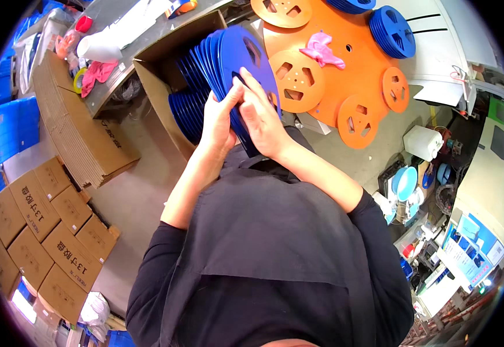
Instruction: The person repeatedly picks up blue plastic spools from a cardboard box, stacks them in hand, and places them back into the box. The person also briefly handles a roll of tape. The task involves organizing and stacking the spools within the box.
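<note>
Between my two hands is a tilted stack of blue plastic reels (245, 55), fanned slightly apart at its left side. My left hand (220, 118) grips the near edge of the stack, with its thumb pointing up along the rims. On the front reel's face lies my right hand (262, 122), its fingers pointing up by a cut-out. The stack leans at the right side of an open cardboard box (162, 104). More blue reels (185, 115) stand packed inside that box, partly hidden by my left hand and the held stack.
Right of the box is a large orange round table (344, 75) with round orange plates, a pink cloth (322, 51) and a stack of blue reels (392, 33). Flattened cartons (78, 121) lean at the left, above piled closed cartons (49, 231). A grey workbench (110, 87) stands behind.
</note>
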Demonstrator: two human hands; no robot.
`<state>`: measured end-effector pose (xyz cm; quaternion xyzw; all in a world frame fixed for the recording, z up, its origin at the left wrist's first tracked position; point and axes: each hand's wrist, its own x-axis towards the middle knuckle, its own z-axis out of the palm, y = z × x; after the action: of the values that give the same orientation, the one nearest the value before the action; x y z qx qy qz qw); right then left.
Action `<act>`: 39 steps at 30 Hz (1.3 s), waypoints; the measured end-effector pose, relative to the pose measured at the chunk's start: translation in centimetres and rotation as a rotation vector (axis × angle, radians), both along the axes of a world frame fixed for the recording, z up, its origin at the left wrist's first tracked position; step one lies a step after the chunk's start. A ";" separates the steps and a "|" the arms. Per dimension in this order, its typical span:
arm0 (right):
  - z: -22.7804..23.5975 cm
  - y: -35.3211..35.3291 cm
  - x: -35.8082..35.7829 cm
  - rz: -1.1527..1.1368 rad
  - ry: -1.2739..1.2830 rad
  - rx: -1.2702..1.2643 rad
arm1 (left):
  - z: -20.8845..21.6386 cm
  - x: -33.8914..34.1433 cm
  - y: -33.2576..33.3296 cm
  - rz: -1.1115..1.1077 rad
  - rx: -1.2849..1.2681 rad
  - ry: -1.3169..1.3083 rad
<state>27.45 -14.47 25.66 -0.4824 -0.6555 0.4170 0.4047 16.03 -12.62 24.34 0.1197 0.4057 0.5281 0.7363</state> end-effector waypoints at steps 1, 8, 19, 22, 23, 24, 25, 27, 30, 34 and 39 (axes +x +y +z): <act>-0.4 -0.2 0.8 -0.032 0.055 -0.046 | -0.7 0.0 0.0 0.003 0.014 0.062; -4.4 -1.2 11.2 -0.710 0.753 -0.594 | -4.5 -8.6 -1.4 0.085 -0.032 -0.352; -7.1 -4.6 15.4 -0.874 0.802 -0.740 | -4.6 -12.6 -3.8 0.137 0.260 -0.675; -6.5 -4.3 14.4 -0.769 0.710 -0.719 | -4.6 -12.7 -3.9 0.156 0.279 -0.714; -6.3 -4.1 14.1 -0.738 0.682 -0.715 | -4.7 -13.0 -4.1 0.161 0.284 -0.725; -6.1 -4.1 13.8 -0.719 0.649 -0.728 | -4.8 -13.3 -4.4 0.191 0.286 -0.708; -6.1 -4.3 13.9 -0.701 0.643 -0.717 | -5.1 -13.6 -4.6 0.193 0.299 -0.715; -6.3 -4.8 13.8 -0.654 0.630 -0.710 | -4.7 -13.9 -4.8 0.197 0.302 -0.701; -6.7 -5.7 13.5 -0.677 0.614 -0.742 | -5.1 -14.7 -4.9 0.201 0.308 -0.692; -7.5 -6.8 12.7 -0.675 0.595 -0.795 | -5.7 -15.9 -4.3 0.215 0.280 -0.681; -8.6 -7.7 11.0 -0.642 0.585 -0.853 | -7.1 -17.5 -3.9 0.272 0.198 -0.625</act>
<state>38.50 -22.14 17.04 -0.6409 -0.1141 0.6152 0.4447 -1.44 -16.56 17.29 -0.0323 0.1199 0.6693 0.7325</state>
